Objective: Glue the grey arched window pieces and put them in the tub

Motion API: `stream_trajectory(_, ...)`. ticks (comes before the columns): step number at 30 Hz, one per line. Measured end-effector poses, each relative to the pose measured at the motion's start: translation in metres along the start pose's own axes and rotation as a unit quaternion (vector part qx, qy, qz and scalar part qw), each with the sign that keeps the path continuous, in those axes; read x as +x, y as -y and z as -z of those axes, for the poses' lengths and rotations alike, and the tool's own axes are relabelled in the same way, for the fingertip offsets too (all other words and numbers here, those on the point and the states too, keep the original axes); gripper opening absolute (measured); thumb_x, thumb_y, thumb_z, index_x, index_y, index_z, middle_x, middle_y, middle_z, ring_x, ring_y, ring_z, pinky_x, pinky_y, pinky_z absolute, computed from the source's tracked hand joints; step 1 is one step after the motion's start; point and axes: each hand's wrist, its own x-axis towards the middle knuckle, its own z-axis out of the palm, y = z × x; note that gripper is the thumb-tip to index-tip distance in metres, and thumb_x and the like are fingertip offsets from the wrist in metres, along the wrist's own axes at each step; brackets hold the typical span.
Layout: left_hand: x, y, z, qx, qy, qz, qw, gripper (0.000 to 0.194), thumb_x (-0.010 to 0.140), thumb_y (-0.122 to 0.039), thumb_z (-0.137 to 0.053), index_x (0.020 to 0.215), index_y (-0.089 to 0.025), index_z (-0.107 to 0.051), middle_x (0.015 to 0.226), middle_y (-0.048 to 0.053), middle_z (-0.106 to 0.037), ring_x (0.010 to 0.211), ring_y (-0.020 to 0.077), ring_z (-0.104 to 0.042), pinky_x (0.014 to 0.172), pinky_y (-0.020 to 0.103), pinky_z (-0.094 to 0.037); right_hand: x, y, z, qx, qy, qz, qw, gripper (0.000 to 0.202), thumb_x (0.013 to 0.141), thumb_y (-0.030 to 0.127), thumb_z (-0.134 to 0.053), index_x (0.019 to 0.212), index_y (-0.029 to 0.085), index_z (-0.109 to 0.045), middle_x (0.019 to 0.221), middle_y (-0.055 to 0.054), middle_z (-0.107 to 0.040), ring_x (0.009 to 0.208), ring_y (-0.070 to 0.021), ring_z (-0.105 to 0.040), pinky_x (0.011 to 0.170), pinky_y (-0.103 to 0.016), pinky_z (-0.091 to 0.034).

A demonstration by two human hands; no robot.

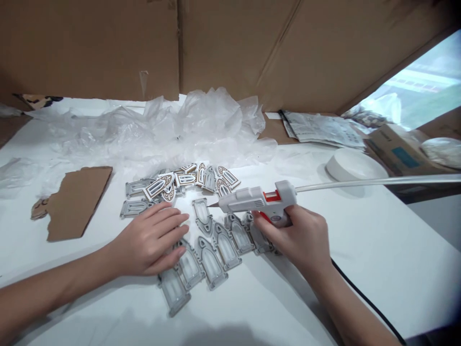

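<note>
My right hand [300,238] grips a white hot glue gun [257,200] with a red trigger, a long glue stick [378,181] sticking out behind it. Its nozzle points left, just above a grey arched window-shaped piece [202,215]. My left hand [153,240] lies flat on the white table, fingers spread, touching a row of several grey window pieces [212,257] laid side by side. Behind them sits a loose pile of printed window pieces [187,180], some with gold and white faces up.
Crumpled clear plastic [187,127] lies at the back under a cardboard wall [216,43]. A torn cardboard scrap [77,199] is at left. A round white lid [355,166], paper sheets [322,129] and a box [396,154] are at right. The gun's black cord [363,298] trails to the lower right.
</note>
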Motion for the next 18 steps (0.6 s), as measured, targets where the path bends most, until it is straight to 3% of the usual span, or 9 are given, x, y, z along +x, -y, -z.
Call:
stream_trajectory(7, -0.026, 0.016, 0.018, 0.142, -0.024, 0.030, 0.989, 0.018, 0.077, -0.022, -0.061, 0.091, -0.012, -0.062, 0.091, 0.008, -0.068, 0.090, 0.0244, -0.060, 0.089, 0.046, -0.046, -0.003, 0.007, 0.000, 0.028, 0.004, 0.000, 1.000, 0.033, 0.075, 0.044, -0.057, 0.059, 0.015, -0.051, 0.047, -0.001, -0.049, 0.041, -0.0097, -0.043, 0.045, -0.021, -0.030)
stream_trajectory(18, -0.026, 0.010, 0.008, 0.035, 0.017, 0.036, 0.999, 0.028, 0.082, -0.021, -0.055, 0.108, -0.011, -0.061, 0.110, 0.010, -0.065, 0.107, 0.0244, -0.056, 0.100, 0.045, -0.040, -0.003, 0.008, 0.000, 0.034, 0.021, -0.002, 0.999, 0.034, 0.074, 0.045, -0.057, 0.059, 0.015, -0.051, 0.050, -0.002, -0.052, 0.042, -0.0102, -0.046, 0.045, -0.022, -0.031)
